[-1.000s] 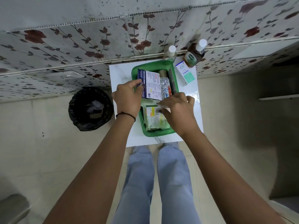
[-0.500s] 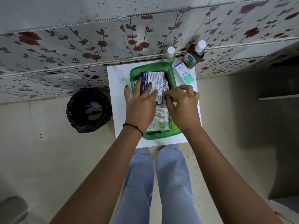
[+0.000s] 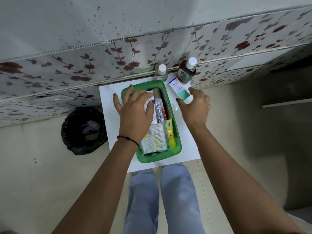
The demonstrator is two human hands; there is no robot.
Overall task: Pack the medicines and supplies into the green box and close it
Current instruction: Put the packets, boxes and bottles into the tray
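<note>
The green box (image 3: pixel 178 146) stands open on a small white table (image 3: pixel 109 102). Inside lie a cotton-swab pack (image 3: pixel 156 138), a yellow sachet (image 3: pixel 170 134), foil blister strips (image 3: pixel 158 109) and a white medicine carton (image 3: pixel 149 98). My left hand (image 3: pixel 135 112) lies flat, fingers spread, on that carton. My right hand (image 3: pixel 194 105) hovers open over the table right of the box, fingers around the near end of a white and teal carton (image 3: pixel 179 90) without gripping it. No lid is visible.
A brown bottle with a white cap (image 3: pixel 186 71) and a small clear bottle (image 3: pixel 161 72) stand at the table's back edge against the floral wall. A black bin (image 3: pixel 84 130) sits on the floor to the left. My legs (image 3: pixel 160 200) are below the table.
My right hand has left the box and moved right and back to the white and teal carton. My left hand has slid further up over the medicine carton.
</note>
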